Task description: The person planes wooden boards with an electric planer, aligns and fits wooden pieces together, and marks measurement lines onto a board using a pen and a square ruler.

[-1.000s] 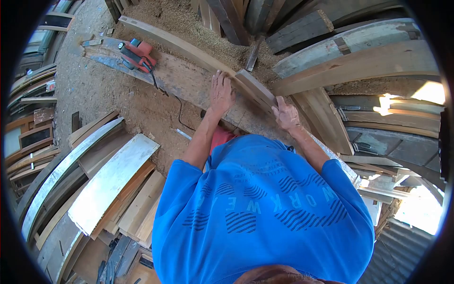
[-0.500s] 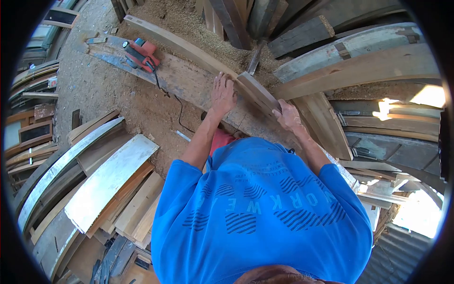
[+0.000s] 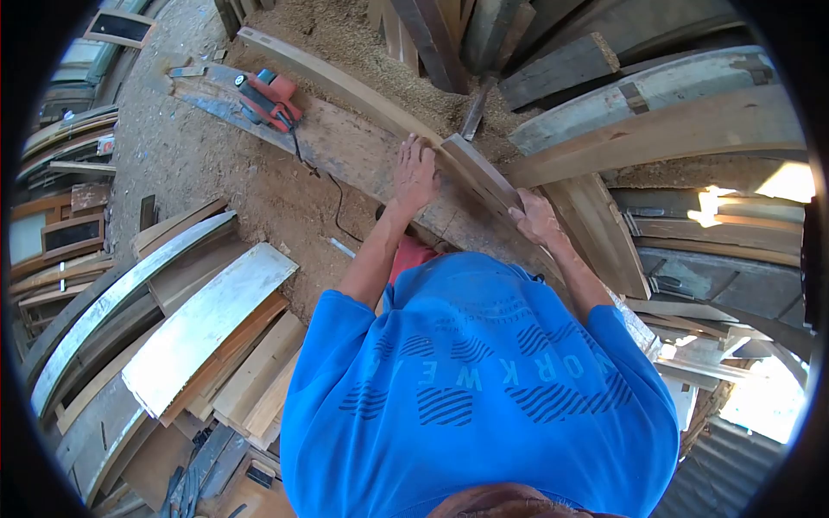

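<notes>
Listing hands first: what is the entry for the left?

— Left hand (image 3: 417,180): laid at the near side of the long beam (image 3: 337,86); fingers (image 3: 415,155) extended, slightly spread, tips at the wood.

— And the right?

— Right hand (image 3: 537,216): closed about the right end of the short board (image 3: 479,164); fingertips hidden.

— Location of both timbers?

— Long beam: one, slotted at its far left end, lying along the far side of the desk (image 3: 345,141). Short board: one, alongside the beam, between the hands.

— Other items?

— Red power tool (image 3: 272,102): one, toward the desk's left end, black cord (image 3: 338,207) trailing to the ground. White panel (image 3: 211,328): one, atop stacked boards (image 3: 259,371), lower left.
</notes>
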Action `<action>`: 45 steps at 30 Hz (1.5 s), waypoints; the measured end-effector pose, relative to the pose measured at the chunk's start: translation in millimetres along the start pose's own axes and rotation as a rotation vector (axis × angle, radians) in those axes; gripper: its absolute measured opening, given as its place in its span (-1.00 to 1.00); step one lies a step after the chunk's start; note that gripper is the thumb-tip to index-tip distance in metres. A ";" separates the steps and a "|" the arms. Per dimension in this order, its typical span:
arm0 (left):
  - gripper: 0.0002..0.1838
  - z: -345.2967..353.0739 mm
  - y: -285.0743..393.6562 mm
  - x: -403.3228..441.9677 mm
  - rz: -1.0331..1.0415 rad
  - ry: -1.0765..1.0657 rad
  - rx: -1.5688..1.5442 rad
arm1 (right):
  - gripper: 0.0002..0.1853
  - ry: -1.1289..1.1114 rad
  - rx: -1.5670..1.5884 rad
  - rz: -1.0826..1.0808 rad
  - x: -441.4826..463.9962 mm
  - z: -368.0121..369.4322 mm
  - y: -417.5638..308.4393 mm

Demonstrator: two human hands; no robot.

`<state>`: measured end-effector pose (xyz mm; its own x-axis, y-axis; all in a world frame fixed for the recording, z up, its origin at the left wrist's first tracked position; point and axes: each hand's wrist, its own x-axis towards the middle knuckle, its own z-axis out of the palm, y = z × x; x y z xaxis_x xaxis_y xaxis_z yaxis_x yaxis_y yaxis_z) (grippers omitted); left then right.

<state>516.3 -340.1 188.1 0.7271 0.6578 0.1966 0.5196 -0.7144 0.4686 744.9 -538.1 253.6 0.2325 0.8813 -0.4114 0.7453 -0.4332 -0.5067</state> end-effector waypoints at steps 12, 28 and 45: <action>-0.48 2.5 0.3 5.1 -0.002 0.000 0.035 | -0.56 0.139 0.327 -0.017 1.3 -17.3 -17.2; -0.59 -63.0 92.9 -6.8 -0.462 -0.251 -0.990 | -0.31 0.076 0.756 0.046 27.7 30.9 -52.0; -0.76 -262.3 -24.4 -27.4 -0.004 0.061 -0.239 | -0.13 -0.298 1.434 -0.431 37.9 -68.8 -167.5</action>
<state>366.1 -278.0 397.2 0.6930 0.6790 0.2424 0.3963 -0.6397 0.6586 671.9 -419.1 375.0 -0.0981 0.9912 -0.0889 -0.5341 -0.1278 -0.8357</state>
